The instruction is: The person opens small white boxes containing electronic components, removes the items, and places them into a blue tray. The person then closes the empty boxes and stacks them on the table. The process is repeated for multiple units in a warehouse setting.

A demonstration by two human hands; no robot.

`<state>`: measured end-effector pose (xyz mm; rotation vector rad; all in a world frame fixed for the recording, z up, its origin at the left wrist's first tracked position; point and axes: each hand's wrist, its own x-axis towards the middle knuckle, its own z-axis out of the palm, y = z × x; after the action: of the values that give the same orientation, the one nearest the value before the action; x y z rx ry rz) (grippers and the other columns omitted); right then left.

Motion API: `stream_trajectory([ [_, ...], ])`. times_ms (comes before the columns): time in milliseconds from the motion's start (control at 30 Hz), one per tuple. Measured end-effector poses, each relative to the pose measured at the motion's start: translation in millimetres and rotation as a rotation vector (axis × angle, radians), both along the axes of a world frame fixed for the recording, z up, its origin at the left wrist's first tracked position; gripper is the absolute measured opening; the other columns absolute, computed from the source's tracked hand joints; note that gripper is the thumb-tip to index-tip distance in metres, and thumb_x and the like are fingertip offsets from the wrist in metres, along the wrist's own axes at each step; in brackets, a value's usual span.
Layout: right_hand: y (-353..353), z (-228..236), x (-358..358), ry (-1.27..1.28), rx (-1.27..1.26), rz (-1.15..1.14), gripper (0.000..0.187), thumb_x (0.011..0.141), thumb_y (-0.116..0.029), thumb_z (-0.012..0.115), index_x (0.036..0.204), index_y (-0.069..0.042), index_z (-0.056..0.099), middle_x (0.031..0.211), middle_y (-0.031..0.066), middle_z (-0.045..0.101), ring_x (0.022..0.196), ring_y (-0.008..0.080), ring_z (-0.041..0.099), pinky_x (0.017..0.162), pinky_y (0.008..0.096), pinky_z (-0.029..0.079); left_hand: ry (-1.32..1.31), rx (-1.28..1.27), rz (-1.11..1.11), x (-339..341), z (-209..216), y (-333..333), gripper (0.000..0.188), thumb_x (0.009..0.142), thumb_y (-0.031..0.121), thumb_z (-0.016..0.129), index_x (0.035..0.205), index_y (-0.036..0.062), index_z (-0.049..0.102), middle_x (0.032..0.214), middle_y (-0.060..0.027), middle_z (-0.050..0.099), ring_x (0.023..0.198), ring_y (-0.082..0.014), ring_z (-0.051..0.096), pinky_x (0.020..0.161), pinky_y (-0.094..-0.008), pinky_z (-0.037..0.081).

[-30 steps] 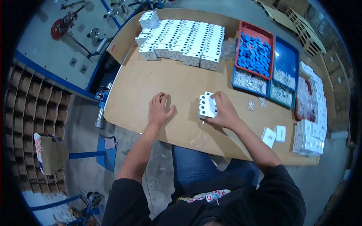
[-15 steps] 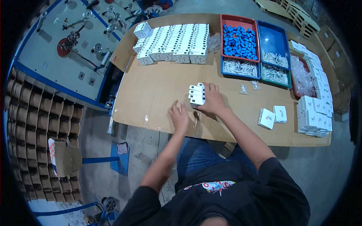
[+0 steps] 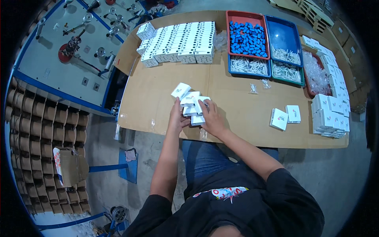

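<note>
A loose pile of several small white boxes (image 3: 191, 98) lies near the table's front edge, printed faces up and partly overlapping. My left hand (image 3: 176, 117) presses against the pile's left side, fingers curled at the box edges. On the other side, my right hand (image 3: 213, 120) grips the pile, its fingers over the top of the rightmost box. The boxes sit between my two hands, and one at the far left of the pile is turned askew. My palms hide the lower boxes in part.
Rows of upright white boxes (image 3: 179, 41) stand at the far left. At the back right are a red tray (image 3: 226, 35) of blue pieces and trays of white plugs. Two small plastic bags (image 3: 253, 89), two loose boxes (image 3: 279, 119) and stacked boxes (image 3: 329, 118) lie rightward.
The boxes, earlier a tight block on edge by my right hand, now lie flat and fanned out, closer to me and leftward. My left hand has come from apart to touching them.
</note>
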<state>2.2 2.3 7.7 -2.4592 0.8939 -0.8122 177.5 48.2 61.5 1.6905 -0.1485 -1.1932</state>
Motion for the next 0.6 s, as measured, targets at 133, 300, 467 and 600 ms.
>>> stream_trajectory([
  [133, 0, 5, -10, -0.038, 0.099, 0.021, 0.102, 0.070, -0.031, 0.088, 0.155, -0.008, 0.037, 0.154, 0.0276, 0.035, 0.142, 0.0500, 0.039, 0.114, 0.0547, 0.041, -0.053, -0.089, -0.081, 6, -20, 7, 0.061, 0.104, 0.053, 0.051, 0.152, 0.0175, 0.040, 0.116, -0.0137, 0.066, 0.095, -0.0240, 0.069, 0.072, -0.0406, 0.059],
  [300, 4, 18, -16, 0.011, 0.103, 0.000, 0.090, 0.079, -0.043, 0.083, 0.152, -0.011, 0.042, 0.158, 0.0303, 0.031, 0.144, 0.0499, 0.038, 0.113, 0.0536, 0.042, -0.338, -0.227, -0.057, -11, -59, 6, 0.066, 0.101, 0.026, 0.064, 0.157, 0.0087, 0.035, 0.124, -0.0189, 0.064, 0.106, -0.0292, 0.068, 0.085, -0.0439, 0.058],
  [467, -18, -5, -7, -0.224, 0.364, -0.077, 0.065, 0.087, -0.034, 0.079, 0.142, -0.011, 0.052, 0.154, 0.0331, 0.038, 0.140, 0.0494, 0.043, 0.115, 0.0497, 0.039, -0.606, -0.256, -0.188, -2, -96, 0, 0.074, 0.100, 0.031, 0.062, 0.159, -0.0005, 0.030, 0.136, -0.0303, 0.055, 0.126, -0.0405, 0.057, 0.107, -0.0444, 0.046],
  [600, -34, 0, -22, -0.374, 0.404, -0.104, 0.063, 0.080, -0.017, 0.075, 0.139, -0.007, 0.054, 0.149, 0.0292, 0.046, 0.137, 0.0443, 0.049, 0.114, 0.0464, 0.041, -0.850, -0.050, -0.138, -25, -73, 6, 0.078, 0.099, 0.039, 0.063, 0.159, 0.0008, 0.030, 0.138, -0.0319, 0.047, 0.133, -0.0436, 0.043, 0.114, -0.0467, 0.036],
])
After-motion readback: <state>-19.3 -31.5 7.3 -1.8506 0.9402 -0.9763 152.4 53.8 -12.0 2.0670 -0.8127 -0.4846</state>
